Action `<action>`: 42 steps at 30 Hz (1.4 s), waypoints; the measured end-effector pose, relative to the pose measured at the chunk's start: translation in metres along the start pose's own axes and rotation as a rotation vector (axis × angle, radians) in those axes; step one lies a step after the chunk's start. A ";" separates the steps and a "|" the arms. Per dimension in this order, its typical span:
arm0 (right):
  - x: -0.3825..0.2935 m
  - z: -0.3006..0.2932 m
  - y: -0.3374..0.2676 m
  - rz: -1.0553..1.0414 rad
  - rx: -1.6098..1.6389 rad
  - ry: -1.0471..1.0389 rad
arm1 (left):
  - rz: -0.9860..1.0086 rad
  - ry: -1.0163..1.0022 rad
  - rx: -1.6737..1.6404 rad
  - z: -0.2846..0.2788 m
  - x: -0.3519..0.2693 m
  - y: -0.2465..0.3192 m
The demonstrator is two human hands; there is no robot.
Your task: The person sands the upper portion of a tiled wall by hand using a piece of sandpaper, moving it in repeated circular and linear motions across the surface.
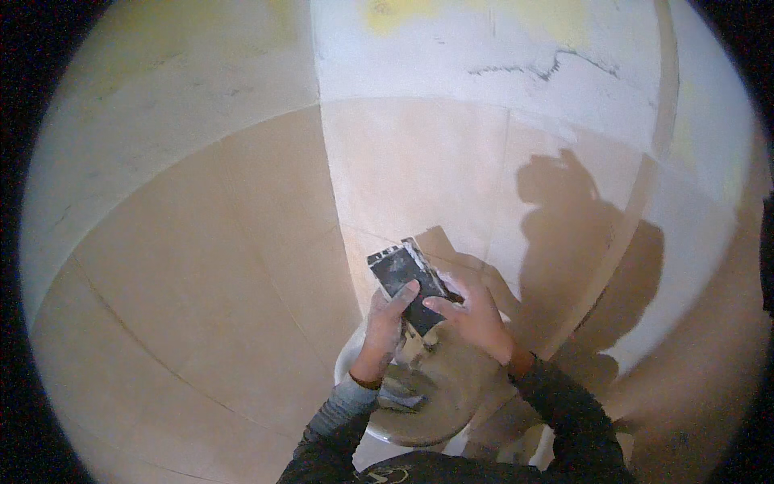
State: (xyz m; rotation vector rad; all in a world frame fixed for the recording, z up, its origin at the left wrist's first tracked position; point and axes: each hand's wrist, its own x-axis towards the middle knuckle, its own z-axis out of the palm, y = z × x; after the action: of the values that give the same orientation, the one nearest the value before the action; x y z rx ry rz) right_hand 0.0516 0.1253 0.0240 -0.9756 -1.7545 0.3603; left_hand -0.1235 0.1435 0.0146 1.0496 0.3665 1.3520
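Both hands hold a flat, dark rectangular block [402, 272] with pale, whitish-smeared edges; what exactly it is cannot be told. My left hand [387, 317] grips its lower left side, with the thumb lying across the dark face. On the right side, my right hand [474, 314] holds the edge, its thumb on the face near the lower corner. White residue shows on the fingers. Beneath the hands stands a round, pale-rimmed basin or bucket [390, 438], and inside it lie some indistinct objects, one bluish-grey [402, 393]. The fingers behind the block are hidden.
Beige panels or tiles [260, 230] meet at a corner ahead, below a pale wall surface [423, 66] with yellow patches and a dark, jagged mark. A pale narrow strip [665, 78] runs down the right side. The person's shadow falls on the right.
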 end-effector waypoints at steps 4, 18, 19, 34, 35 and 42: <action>0.000 0.006 -0.007 0.107 0.174 -0.007 | 0.032 -0.006 0.016 -0.006 0.003 -0.006; -0.041 -0.110 0.005 -0.012 -0.295 0.266 | 1.058 0.354 1.291 -0.064 0.105 0.169; -0.048 -0.140 -0.015 0.031 -0.466 0.327 | 1.132 0.337 1.343 -0.067 0.116 0.186; -0.086 -0.268 -0.081 -0.297 -1.538 0.670 | 1.387 0.019 1.401 -0.050 0.243 0.204; -0.086 -0.276 -0.076 -0.305 -1.573 0.660 | 1.380 0.003 1.395 -0.046 0.244 0.200; -0.082 -0.289 -0.054 -0.452 -1.552 0.701 | 1.300 0.032 1.416 -0.027 0.211 0.210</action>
State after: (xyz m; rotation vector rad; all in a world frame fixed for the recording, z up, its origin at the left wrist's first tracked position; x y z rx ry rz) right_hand 0.2948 -0.0303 0.1236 -1.3626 -1.2899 -1.6657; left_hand -0.2206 0.3189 0.2361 2.7374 0.7624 2.2602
